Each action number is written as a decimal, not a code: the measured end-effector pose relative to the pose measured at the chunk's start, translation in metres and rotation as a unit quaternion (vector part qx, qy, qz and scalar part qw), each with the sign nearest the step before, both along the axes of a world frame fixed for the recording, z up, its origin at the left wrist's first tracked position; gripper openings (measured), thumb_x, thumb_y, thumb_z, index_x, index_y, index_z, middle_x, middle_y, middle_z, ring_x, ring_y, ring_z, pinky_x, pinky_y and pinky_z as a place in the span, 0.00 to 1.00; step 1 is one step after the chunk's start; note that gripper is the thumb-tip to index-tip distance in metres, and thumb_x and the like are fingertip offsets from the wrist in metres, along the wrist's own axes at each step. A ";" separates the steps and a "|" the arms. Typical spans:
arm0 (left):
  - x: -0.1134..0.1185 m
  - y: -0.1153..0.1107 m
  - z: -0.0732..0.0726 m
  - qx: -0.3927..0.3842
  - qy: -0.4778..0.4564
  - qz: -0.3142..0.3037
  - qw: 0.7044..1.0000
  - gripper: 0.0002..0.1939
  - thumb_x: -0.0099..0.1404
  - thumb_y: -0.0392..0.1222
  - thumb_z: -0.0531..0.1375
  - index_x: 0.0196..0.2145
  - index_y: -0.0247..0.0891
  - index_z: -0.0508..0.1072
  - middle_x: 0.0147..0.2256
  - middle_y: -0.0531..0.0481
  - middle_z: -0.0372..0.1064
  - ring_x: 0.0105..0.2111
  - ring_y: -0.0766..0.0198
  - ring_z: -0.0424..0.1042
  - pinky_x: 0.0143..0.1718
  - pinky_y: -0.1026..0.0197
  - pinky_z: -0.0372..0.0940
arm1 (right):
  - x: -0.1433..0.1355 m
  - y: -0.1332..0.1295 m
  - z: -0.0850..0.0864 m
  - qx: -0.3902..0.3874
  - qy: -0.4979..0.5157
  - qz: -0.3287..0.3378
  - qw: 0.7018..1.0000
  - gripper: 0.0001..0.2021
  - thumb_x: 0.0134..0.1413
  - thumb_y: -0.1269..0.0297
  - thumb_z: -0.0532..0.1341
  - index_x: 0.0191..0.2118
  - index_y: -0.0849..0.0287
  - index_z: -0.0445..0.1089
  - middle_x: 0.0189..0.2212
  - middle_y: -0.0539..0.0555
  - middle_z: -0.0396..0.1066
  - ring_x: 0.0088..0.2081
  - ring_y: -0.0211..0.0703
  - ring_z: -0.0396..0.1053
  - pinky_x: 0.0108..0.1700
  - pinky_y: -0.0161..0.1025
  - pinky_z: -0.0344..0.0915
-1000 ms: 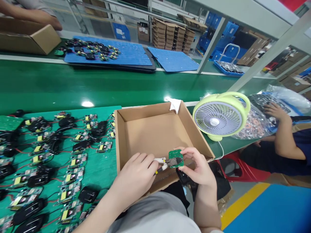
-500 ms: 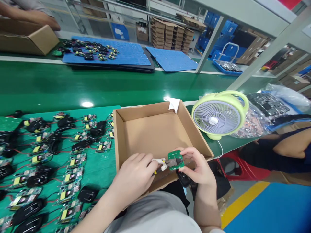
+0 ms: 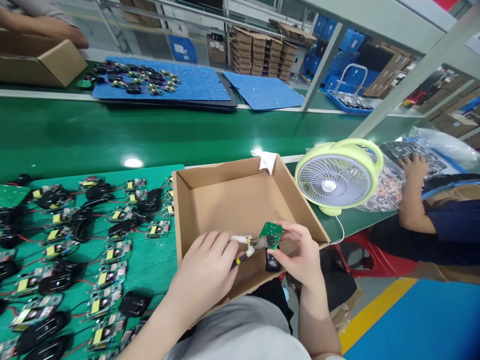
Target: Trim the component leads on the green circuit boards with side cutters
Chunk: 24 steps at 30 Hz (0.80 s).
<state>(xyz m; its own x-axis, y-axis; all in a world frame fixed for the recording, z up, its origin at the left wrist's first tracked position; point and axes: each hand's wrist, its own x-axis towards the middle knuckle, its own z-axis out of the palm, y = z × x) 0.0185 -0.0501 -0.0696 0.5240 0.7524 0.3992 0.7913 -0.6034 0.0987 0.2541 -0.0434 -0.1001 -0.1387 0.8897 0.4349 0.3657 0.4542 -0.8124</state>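
Observation:
My left hand is closed around the white and yellow-black handles of a pair of cutting pliers. The jaws reach the edge of a green circuit board, and the handles are spread apart. Between thumb and fingers, my right hand grips that board by its right side, tilted. Just below the board hangs a black plastic housing, partly hidden by my right thumb. Both hands are over the near edge of an open cardboard box; whether the jaws touch a wire or pin is too small to tell.
Several boards wired to black housings cover the green mat on the left. A green fan stands right of the box. Beyond runs a green conveyor. At right, a co-worker's hand is over bagged parts.
The circuit board has tipped up and the pliers' handles have spread wider. The black housing shows more beneath the board. A co-worker's arm has come into view over the parts at right.

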 end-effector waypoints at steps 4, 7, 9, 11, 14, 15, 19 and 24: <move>0.000 0.000 0.001 0.011 -0.015 0.008 1.000 0.07 0.63 0.30 0.55 0.37 0.35 0.71 0.39 0.41 0.74 0.38 0.50 0.73 0.39 0.50 0.68 | -0.003 0.000 -0.003 0.051 -0.037 -0.043 0.997 0.20 0.61 0.67 0.68 0.55 0.52 0.64 0.54 0.62 0.75 0.40 0.46 0.81 0.44 0.42 0.80; 0.000 0.000 0.001 0.003 -0.011 0.006 1.000 0.07 0.63 0.30 0.55 0.37 0.35 0.71 0.38 0.42 0.74 0.38 0.50 0.72 0.39 0.50 0.67 | -0.005 0.001 -0.004 0.077 -0.050 -0.068 0.993 0.19 0.61 0.68 0.68 0.55 0.52 0.65 0.53 0.62 0.76 0.43 0.48 0.81 0.43 0.42 0.81; 0.000 0.000 0.001 -0.004 -0.005 0.000 1.000 0.07 0.62 0.29 0.55 0.36 0.36 0.71 0.37 0.44 0.73 0.36 0.51 0.72 0.38 0.51 0.67 | -0.005 0.001 -0.004 0.092 -0.058 -0.074 0.991 0.19 0.61 0.69 0.67 0.55 0.53 0.65 0.53 0.62 0.76 0.44 0.48 0.81 0.44 0.41 0.81; 0.001 0.000 0.000 -0.007 -0.001 -0.002 1.000 0.07 0.61 0.29 0.56 0.36 0.36 0.71 0.36 0.44 0.73 0.35 0.51 0.72 0.37 0.51 0.66 | -0.006 0.002 -0.005 0.108 -0.066 -0.072 0.989 0.20 0.61 0.69 0.67 0.56 0.53 0.66 0.53 0.61 0.76 0.46 0.48 0.80 0.44 0.40 0.81; 0.001 0.000 0.000 -0.005 0.006 0.003 1.000 0.06 0.60 0.29 0.58 0.35 0.36 0.72 0.35 0.45 0.72 0.35 0.50 0.71 0.36 0.51 0.66 | -0.006 0.002 -0.006 0.139 -0.076 -0.075 0.985 0.20 0.61 0.69 0.68 0.57 0.54 0.66 0.53 0.61 0.76 0.50 0.50 0.79 0.45 0.40 0.82; 0.001 0.000 0.000 -0.005 0.008 0.005 1.000 0.06 0.60 0.29 0.58 0.35 0.36 0.72 0.34 0.45 0.72 0.34 0.51 0.71 0.35 0.51 0.65 | -0.006 0.003 -0.006 0.149 -0.080 -0.079 0.983 0.20 0.61 0.69 0.68 0.57 0.54 0.66 0.52 0.61 0.76 0.51 0.50 0.78 0.45 0.40 0.82; 0.001 0.001 0.000 -0.010 0.008 0.007 1.000 0.06 0.60 0.29 0.58 0.33 0.37 0.71 0.32 0.47 0.70 0.32 0.51 0.70 0.33 0.52 0.64 | -0.006 0.004 -0.003 0.159 -0.089 -0.094 0.979 0.19 0.61 0.68 0.68 0.57 0.54 0.68 0.51 0.61 0.76 0.52 0.51 0.77 0.46 0.42 0.82; 0.001 0.000 0.000 -0.016 0.009 0.011 1.000 0.07 0.58 0.28 0.58 0.33 0.37 0.71 0.32 0.48 0.70 0.33 0.51 0.70 0.34 0.51 0.64 | -0.006 0.004 0.003 0.146 -0.104 -0.090 0.980 0.16 0.60 0.70 0.68 0.53 0.54 0.71 0.50 0.61 0.76 0.51 0.49 0.76 0.44 0.40 0.82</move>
